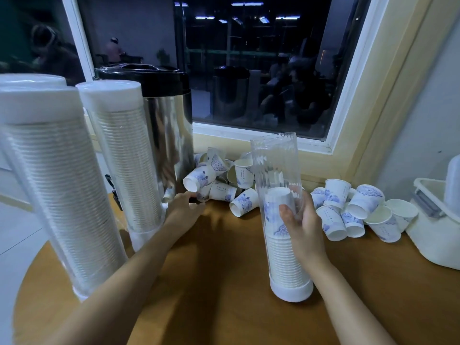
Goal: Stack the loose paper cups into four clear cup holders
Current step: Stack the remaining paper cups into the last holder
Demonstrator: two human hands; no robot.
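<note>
Two hands are busy: the right hand [302,220] grips the clear holder [273,158] at its middle; the left hand [185,207] reaches the loose cups [206,178] just beyond it on the bench [224,282], and I cannot tell if it grasps one. The cups seem light, thin and easy to crush, so hold them softly by the side. They are white paper with blue print.

no legible text, number or brand showing anywhere. loose paper cups [336,194] on counter [224,282] carrying blue printed motif and short column of tiny dark marks, possibly characters, too small and blurred for reading. same marks appearing on cup [243,173] in pile beside steel urn [169,135], likewise unreadable.
</note>
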